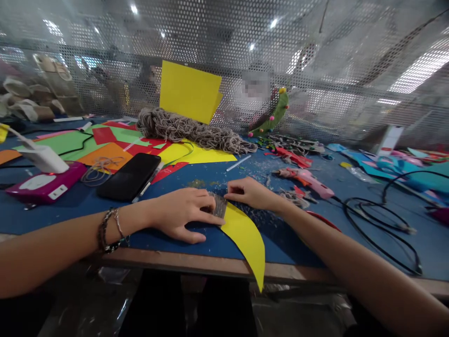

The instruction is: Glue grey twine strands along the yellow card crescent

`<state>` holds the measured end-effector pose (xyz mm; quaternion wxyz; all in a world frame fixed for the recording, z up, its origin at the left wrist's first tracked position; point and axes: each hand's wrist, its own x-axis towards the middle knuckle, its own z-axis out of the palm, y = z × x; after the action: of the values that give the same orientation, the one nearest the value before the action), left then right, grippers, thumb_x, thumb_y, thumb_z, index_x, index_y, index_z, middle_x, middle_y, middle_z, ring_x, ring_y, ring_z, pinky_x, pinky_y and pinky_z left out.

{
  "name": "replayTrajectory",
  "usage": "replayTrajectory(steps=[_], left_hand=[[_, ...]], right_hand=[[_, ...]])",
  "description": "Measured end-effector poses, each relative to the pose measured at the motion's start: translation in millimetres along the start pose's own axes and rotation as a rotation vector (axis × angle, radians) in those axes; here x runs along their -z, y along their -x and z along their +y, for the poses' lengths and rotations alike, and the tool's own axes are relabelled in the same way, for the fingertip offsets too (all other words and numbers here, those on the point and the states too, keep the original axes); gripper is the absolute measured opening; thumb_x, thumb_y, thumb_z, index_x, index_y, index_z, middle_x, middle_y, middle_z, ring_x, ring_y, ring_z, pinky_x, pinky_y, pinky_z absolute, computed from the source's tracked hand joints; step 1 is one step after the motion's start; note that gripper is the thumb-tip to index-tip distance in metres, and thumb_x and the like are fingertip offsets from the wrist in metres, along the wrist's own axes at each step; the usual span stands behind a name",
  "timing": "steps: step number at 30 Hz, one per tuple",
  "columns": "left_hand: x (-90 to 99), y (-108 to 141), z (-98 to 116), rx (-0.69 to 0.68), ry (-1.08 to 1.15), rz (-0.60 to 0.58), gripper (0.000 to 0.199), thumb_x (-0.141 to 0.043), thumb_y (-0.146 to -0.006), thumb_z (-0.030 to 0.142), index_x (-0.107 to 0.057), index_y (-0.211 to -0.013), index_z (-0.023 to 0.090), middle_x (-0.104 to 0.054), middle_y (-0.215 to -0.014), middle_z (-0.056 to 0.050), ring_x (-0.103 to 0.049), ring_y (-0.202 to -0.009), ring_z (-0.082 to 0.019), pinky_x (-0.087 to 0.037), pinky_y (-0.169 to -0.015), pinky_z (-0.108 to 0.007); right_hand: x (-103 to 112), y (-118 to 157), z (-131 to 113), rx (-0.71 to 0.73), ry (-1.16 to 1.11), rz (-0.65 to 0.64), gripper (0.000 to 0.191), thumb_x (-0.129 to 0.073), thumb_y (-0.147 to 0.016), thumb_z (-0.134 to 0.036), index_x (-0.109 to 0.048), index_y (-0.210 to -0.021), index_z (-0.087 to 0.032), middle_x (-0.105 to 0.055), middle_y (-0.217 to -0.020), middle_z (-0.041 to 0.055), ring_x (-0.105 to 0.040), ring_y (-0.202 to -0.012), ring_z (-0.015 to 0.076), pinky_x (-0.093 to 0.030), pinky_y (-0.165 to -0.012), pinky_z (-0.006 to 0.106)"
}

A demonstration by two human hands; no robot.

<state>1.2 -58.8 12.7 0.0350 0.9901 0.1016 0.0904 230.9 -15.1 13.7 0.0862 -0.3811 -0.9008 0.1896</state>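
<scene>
A yellow paper crescent [247,234] lies at the table's front edge, its pointed tip hanging over. Rows of grey yarn [220,204] cover its upper left end. My left hand [187,213] rests on that end with the index finger stretched along the yarn's lower edge and the thumb spread apart. At the right edge of the yarn rows, my right hand [250,193] pinches thumb and fingers together on the yarn; the strand between the fingertips is mostly hidden.
Beyond my hands lie a grey yarn bundle [196,131], coloured paper sheets and a black phone [129,177]. A pink glue gun [308,180] with a looping black cable [372,224] is at right. A magenta power strip [49,182] stands left. A perforated screen [224,42] closes off the back.
</scene>
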Motion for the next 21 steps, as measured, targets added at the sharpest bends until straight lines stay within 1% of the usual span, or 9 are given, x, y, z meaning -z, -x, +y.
replayTrajectory(steps=[6, 12, 15, 17, 19, 21], left_hand=[[1.1, 1, -4, -0.014, 0.036, -0.007, 0.044, -0.052, -0.078, 0.038, -0.051, -0.120, 0.025, -0.052, -0.102, -0.009, -0.048, -0.092, -0.023, -0.037, -0.087, -0.037], [0.2, 1, -7, -0.016, 0.066, -0.020, 0.044, -0.053, -0.077, 0.041, -0.053, -0.119, 0.028, -0.052, -0.105, -0.009, -0.049, -0.095, -0.023, -0.037, -0.086, -0.037], [1.0, 1, -7, -0.014, 0.065, -0.030, 0.045, -0.053, -0.077, 0.042, -0.052, -0.119, 0.028, -0.051, -0.109, -0.010, -0.049, -0.098, -0.024, -0.037, -0.088, -0.036], [2.1, 3, -7, -0.012, 0.069, -0.031, 0.045, -0.052, -0.077, 0.042, -0.052, -0.120, 0.027, -0.051, -0.110, -0.010, -0.048, -0.099, -0.024, -0.037, -0.088, -0.035], [3.2, 4, -6, 0.002, 0.111, -0.022, 0.046, -0.052, -0.077, 0.042, -0.052, -0.119, 0.025, -0.052, -0.110, -0.009, -0.049, -0.099, -0.023, -0.037, -0.088, -0.034], [4.1, 5, -6, 0.044, 0.170, 0.009, 0.048, -0.051, -0.077, 0.041, -0.051, -0.120, 0.021, -0.055, -0.109, -0.009, -0.051, -0.098, -0.023, -0.038, -0.086, -0.031]], right_hand=[[-4, 1, -7, -0.028, 0.107, 0.005, 0.023, -0.044, -0.081, -0.031, -0.039, -0.063, -0.018, -0.042, -0.053, -0.0036, -0.036, -0.051, 0.0084, -0.021, -0.051, 0.022], [-6, 2, -14, -0.089, 0.195, -0.010, 0.021, -0.041, -0.082, -0.027, -0.035, -0.064, -0.019, -0.041, -0.056, -0.0018, -0.032, -0.050, 0.0096, -0.016, -0.050, 0.024], [-7, 3, -13, -0.097, 0.196, 0.003, 0.021, -0.040, -0.082, -0.028, -0.034, -0.064, -0.020, -0.039, -0.056, -0.0018, -0.029, -0.050, 0.0099, -0.015, -0.050, 0.024], [-8, 4, -11, -0.090, 0.177, 0.019, 0.020, -0.040, -0.082, -0.028, -0.035, -0.064, -0.020, -0.039, -0.056, -0.0020, -0.031, -0.050, 0.0099, -0.016, -0.051, 0.024], [-8, 4, -9, -0.076, 0.141, 0.034, 0.020, -0.041, -0.082, -0.028, -0.037, -0.064, -0.019, -0.041, -0.056, -0.0022, -0.033, -0.051, 0.0096, -0.018, -0.051, 0.023], [-8, 4, -7, -0.062, 0.094, 0.050, 0.022, -0.041, -0.082, -0.030, -0.038, -0.063, -0.019, -0.042, -0.056, -0.0028, -0.036, -0.052, 0.0089, -0.021, -0.052, 0.022]])
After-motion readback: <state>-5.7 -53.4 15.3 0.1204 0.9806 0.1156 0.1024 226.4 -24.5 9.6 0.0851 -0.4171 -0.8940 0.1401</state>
